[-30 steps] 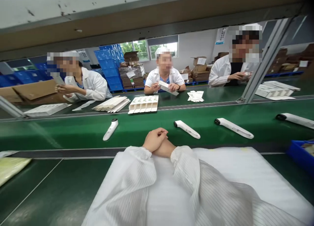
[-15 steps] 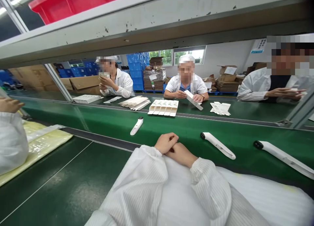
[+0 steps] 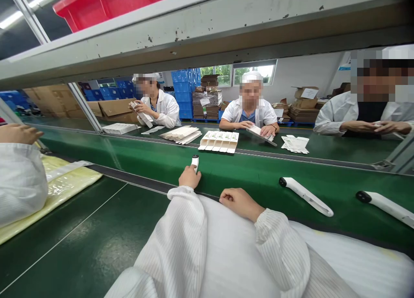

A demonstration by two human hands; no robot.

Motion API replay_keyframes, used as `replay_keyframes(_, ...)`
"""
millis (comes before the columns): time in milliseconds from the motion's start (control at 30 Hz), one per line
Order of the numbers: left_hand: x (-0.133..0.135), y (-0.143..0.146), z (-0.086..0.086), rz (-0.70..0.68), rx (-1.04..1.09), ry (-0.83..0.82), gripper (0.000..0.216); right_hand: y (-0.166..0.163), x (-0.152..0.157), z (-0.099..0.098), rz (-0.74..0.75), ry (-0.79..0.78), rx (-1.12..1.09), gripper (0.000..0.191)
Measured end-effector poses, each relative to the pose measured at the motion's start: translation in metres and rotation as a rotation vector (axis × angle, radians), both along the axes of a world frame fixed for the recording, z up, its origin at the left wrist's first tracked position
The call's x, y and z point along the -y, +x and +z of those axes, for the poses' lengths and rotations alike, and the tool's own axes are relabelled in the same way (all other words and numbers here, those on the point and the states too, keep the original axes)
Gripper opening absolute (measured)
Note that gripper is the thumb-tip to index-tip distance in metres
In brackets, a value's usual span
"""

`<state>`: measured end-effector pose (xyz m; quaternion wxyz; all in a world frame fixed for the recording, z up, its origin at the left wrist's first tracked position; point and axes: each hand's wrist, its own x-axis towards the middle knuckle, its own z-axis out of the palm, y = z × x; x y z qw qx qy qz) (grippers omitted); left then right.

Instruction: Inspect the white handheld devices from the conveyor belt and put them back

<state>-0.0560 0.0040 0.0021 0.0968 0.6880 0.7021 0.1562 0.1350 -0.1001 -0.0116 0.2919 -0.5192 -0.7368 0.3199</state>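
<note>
Green conveyor belt (image 3: 258, 177); left hand's grip (image 3: 189, 177) closed on white handheld device (image 3: 195, 161), right hand's grip (image 3: 238, 201) released; cardboard cartons (image 3: 302, 112) beyond.

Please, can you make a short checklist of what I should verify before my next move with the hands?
1. Left hand on the white handheld device: ok, touching its near end.
2. Firm grip on that device: cannot tell, the hand hides part of it.
3. Right hand free: ok, it holds nothing.
4. Two more white handheld devices on the green conveyor belt: ok, apart from both hands.
5. Right cuff away from the devices: ok.
</note>
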Motion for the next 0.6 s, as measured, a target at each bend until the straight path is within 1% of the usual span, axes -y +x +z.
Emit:
replay_keyframes(100, 0.0, 0.005, 0.001, 0.061, -0.011, 0.03, 0.05, 0.0, 0.0, -0.001, 0.005, 0.013, 0.003, 0.016)
replay_keyframes(167, -0.002, 0.007, 0.0, 0.085, -0.027, -0.008, 0.055, -0.001, 0.0, 0.0, 0.004, 0.019, -0.006, 0.016)
replay_keyframes(200, -0.003, 0.007, -0.001, 0.078, 0.002, -0.042, 0.052, -0.001, 0.001, 0.0, 0.002, 0.016, -0.019, 0.016)
replay_keyframes(233, -0.004, 0.008, -0.002, 0.057, 0.075, -0.079, 0.045, -0.001, 0.001, 0.001, -0.001, 0.011, -0.039, 0.017)
replay_keyframes(267, -0.004, 0.009, -0.002, 0.03, 0.203, -0.114, 0.037, 0.0, 0.002, 0.002, -0.005, 0.002, -0.064, 0.017)
replay_keyframes(300, -0.003, 0.011, -0.002, 0.008, 0.388, -0.154, 0.031, 0.001, 0.002, 0.003, -0.013, -0.005, -0.094, 0.017)
replay_keyframes(400, 0.006, 0.022, 0.002, -0.036, 1.133, -0.352, 0.023, 0.008, 0.001, 0.006, -0.068, 0.0, -0.197, 0.02)
replay_keyframes(433, 0.011, 0.028, 0.005, -0.047, 1.36, -0.428, 0.022, 0.011, -0.001, 0.006, -0.1, 0.01, -0.232, 0.022)
replay_keyframes(467, 0.017, 0.034, 0.007, -0.067, 1.539, -0.491, 0.022, 0.014, -0.003, 0.007, -0.141, 0.018, -0.27, 0.024)
replay_keyframes(500, 0.022, 0.04, 0.009, -0.093, 1.668, -0.538, 0.023, 0.018, -0.005, 0.007, -0.186, 0.023, -0.308, 0.026)
replay_keyframes(533, 0.027, 0.047, 0.011, -0.113, 1.75, -0.568, 0.024, 0.021, -0.007, 0.008, -0.234, 0.024, -0.347, 0.028)
replay_keyframes(600, 0.035, 0.057, 0.013, -0.128, 1.807, -0.573, 0.023, 0.025, -0.01, 0.009, -0.324, 0.021, -0.419, 0.033)
